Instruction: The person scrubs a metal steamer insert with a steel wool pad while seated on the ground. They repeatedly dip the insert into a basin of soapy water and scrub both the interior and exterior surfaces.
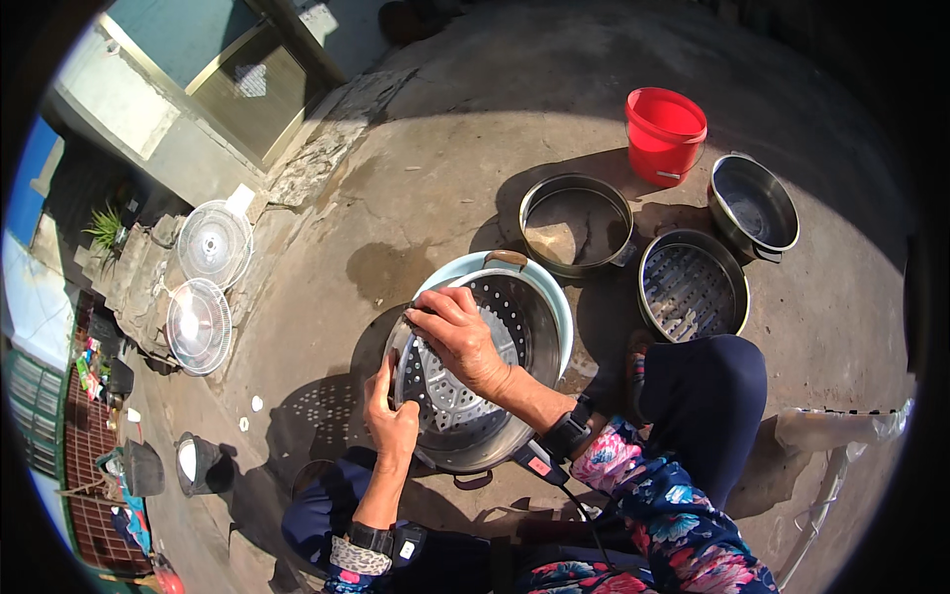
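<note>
A round metal steamer tier (529, 342) with a perforated bottom is tilted over a pale blue basin (565, 315) between my knees. Brown loop handles show at its far and near sides. My left hand (393, 421) grips the tier's left rim, thumb toward the inside. My right hand (460, 342) reaches across the tier, its fingers curled down at the upper left rim near the left fingertips. Whatever sits beneath those right fingers is hidden. Both wrists wear dark bands.
Ahead to the right stand a metal ring-shaped tier (578, 267), another perforated tier (740, 287), a deep metal pot (782, 213) and a red bucket (661, 148). Two fan grilles (199, 327) lean at the left by a stone edge. A dark bucket (203, 465) stands lower left.
</note>
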`<action>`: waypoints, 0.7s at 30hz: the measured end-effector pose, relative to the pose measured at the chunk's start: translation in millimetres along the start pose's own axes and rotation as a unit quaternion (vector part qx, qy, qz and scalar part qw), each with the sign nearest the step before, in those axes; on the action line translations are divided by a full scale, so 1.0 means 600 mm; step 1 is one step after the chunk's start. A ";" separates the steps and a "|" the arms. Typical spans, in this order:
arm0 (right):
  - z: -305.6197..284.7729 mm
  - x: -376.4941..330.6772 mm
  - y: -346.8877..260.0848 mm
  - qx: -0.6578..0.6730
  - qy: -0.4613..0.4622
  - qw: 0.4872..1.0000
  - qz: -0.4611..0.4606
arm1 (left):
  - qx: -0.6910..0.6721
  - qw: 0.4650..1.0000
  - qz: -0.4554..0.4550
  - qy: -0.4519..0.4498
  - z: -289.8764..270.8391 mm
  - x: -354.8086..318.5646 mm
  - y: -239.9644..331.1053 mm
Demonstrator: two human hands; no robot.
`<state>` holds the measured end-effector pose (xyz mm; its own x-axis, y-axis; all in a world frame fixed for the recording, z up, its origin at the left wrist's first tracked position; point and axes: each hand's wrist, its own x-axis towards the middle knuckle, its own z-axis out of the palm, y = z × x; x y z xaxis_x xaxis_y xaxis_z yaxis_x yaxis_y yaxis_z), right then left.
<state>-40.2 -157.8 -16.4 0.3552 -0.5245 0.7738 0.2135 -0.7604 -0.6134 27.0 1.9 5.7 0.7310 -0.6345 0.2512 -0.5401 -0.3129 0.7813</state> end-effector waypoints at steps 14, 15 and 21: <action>0.002 -0.006 -0.031 -0.001 -0.111 0.988 -0.105 | 0.028 0.999 -0.015 -0.019 0.001 0.008 -0.005; 0.001 -0.006 -0.030 -0.011 -0.117 0.990 -0.079 | 0.026 1.000 -0.002 -0.015 0.002 0.008 -0.006; -0.066 0.057 0.064 -0.106 -0.096 0.989 0.024 | 0.046 0.999 0.016 -0.010 0.005 0.009 -0.003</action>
<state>-55.8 -219.8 -7.2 0.5309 -0.4953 0.6876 0.0028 -0.8104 -0.5859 30.7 -2.8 3.8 0.7045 -0.6595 0.2621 -0.5997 -0.3558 0.7167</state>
